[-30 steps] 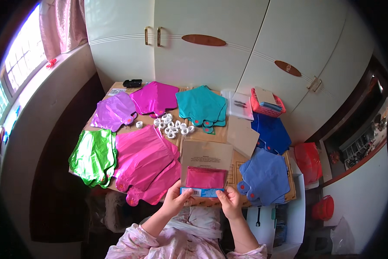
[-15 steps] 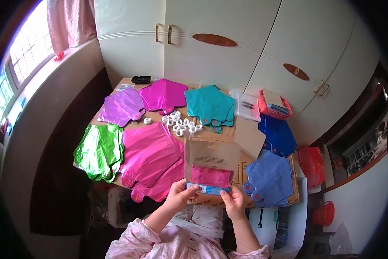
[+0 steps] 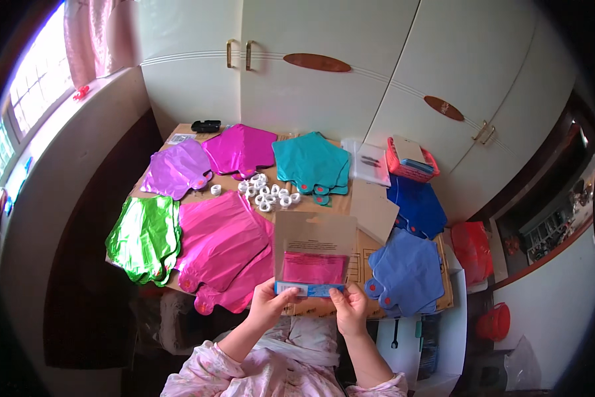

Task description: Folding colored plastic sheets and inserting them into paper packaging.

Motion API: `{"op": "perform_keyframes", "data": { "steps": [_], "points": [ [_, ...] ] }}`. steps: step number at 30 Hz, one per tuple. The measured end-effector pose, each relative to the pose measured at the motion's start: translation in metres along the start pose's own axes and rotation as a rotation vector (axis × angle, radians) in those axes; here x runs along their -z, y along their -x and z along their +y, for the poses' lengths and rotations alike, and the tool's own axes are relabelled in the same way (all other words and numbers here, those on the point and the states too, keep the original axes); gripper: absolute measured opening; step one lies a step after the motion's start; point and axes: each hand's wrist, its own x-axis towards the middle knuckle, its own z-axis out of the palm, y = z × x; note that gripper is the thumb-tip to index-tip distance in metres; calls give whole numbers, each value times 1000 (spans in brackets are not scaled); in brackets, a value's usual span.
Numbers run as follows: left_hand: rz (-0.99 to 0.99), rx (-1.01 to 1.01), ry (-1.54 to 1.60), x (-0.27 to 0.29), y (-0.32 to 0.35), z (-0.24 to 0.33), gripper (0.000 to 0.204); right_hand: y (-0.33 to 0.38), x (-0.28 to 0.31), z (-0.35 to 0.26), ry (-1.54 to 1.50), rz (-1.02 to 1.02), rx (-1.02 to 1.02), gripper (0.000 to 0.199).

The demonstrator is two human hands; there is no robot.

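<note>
A clear plastic packet [image 3: 315, 267] with a tan cardboard back, a folded pink piece inside and a blue strip along its near edge is held up over the table's front. My left hand [image 3: 271, 304] pinches its lower left corner, thumb on the blue strip. At the lower right corner my right hand [image 3: 349, 307] grips it the same way. Just left of the packet lie large pink foil balloons [image 3: 224, 241], flat and overlapping. Periwinkle-blue flat balloons [image 3: 408, 272] are to the right of my right hand. Several small white rings [image 3: 265, 198] are heaped beyond the packet.
Around the cardboard-topped table [image 3: 178, 286] lie flat green [image 3: 143, 238], lilac [image 3: 173, 169], magenta [image 3: 242, 150], teal [image 3: 312, 161] and dark blue balloons [image 3: 416, 205]. A tan card [image 3: 375, 212], red basket [image 3: 413, 161] and black object [image 3: 206, 126] rest there too. White cabinets [image 3: 324, 26] stand behind.
The whole scene has shifted slightly left in the picture. Both hands still hold the packet, which now faces me a little more upright, with less glare on it.
</note>
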Motion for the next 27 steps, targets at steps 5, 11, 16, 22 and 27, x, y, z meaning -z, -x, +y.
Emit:
{"op": "perform_keyframes", "data": {
  "steps": [5, 11, 16, 22, 27],
  "points": [
    [19, -25, -72, 3, -1, -2, 20, 2, 4, 9, 41, 14, -36, 12],
    [94, -6, -30, -1, 1, -4, 18, -1, 10, 9, 48, -74, -44, 13],
    [113, 17, -58, 3, 0, 0, 18, -8, 11, 3, 18, -131, -39, 20],
    [145, -48, 2, 1, 0, -11, 15, -3, 12, 5, -47, -97, -151, 20],
    [117, 64, 239, -2, 9, -30, 11, 6, 2, 22, -72, -37, -82, 19]
  ]
}}
